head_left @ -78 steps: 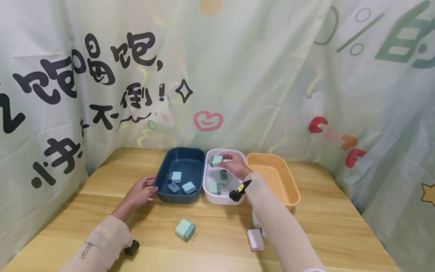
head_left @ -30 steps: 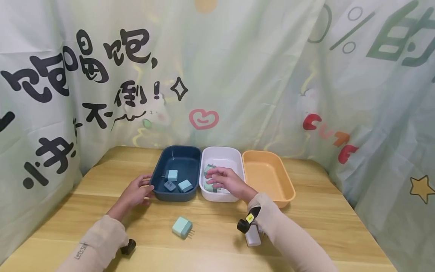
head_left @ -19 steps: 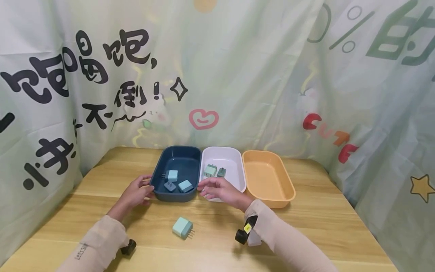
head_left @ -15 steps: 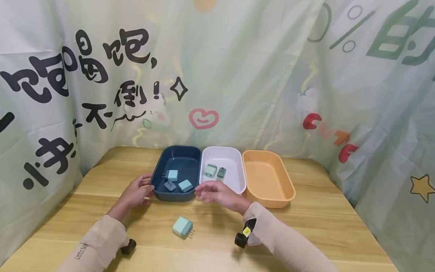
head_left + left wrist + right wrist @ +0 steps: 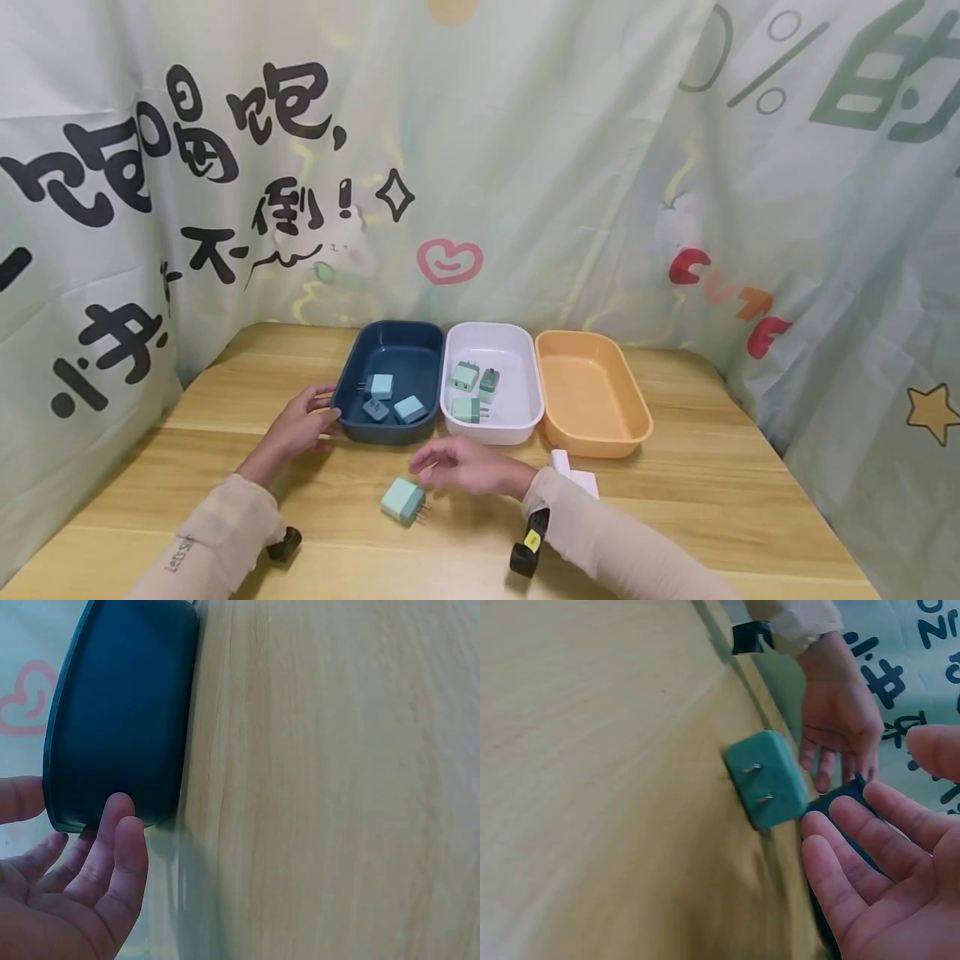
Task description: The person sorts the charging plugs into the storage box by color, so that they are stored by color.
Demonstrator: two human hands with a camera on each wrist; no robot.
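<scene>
My left hand (image 5: 302,423) rests at the left side of a dark blue tray (image 5: 360,350). In the left wrist view its thumb is at the tray's rim and its loosely extended fingers (image 5: 129,855) lie along the wall. My right hand (image 5: 468,467) hovers over the table, empty, fingers relaxed, just right of a mint-green charger plug (image 5: 402,500). That charger lies on the table with its prongs pointing right; the right wrist view shows its prong face (image 5: 769,780) beside the fingertips.
Three chargers (image 5: 410,409) lie in the blue tray. A white tray (image 5: 525,375) beside it holds three green chargers (image 5: 465,376). Farther right stands an orange tray (image 5: 600,392). White chargers (image 5: 583,481) lie partly behind the right forearm. A printed curtain (image 5: 525,167) backs the table.
My right hand has let go of a green charger in the white tray, then moved back toward the table charger. The white chargers show more now. My left hand has stayed at the blue tray.
</scene>
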